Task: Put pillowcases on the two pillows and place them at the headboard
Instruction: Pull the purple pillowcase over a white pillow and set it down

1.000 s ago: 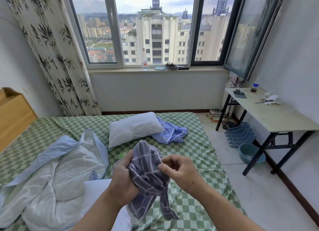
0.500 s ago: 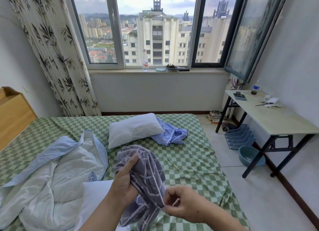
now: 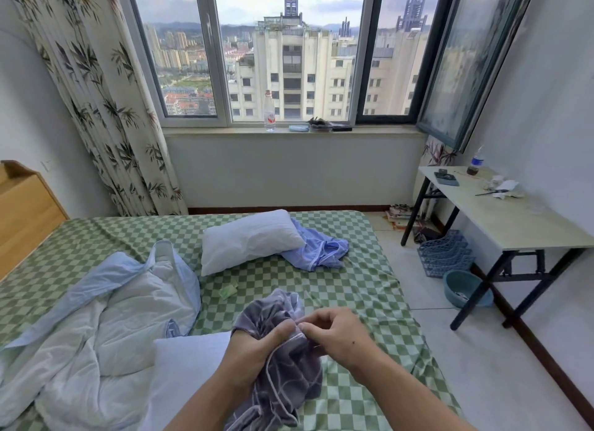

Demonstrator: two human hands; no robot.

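Grey pillowcase (image 3: 283, 360) bunched and gripped in left hand (image 3: 254, 350), its edge pinched by right hand (image 3: 337, 334), bare pillow (image 3: 189, 363) just left of grip, second pillow (image 3: 247, 237) beyond.

High-rise home bedroom: bed (image 3: 369, 289) with checked sheet, wooden headboard (image 3: 25, 212), bare pillow (image 3: 247, 240), curtain (image 3: 106, 109), desk (image 3: 501, 218) beside window (image 3: 289, 54).

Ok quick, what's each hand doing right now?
Left hand: closed, gripping the bunched purple checked pillowcase.
Right hand: closed, pinching the pillowcase's edge.
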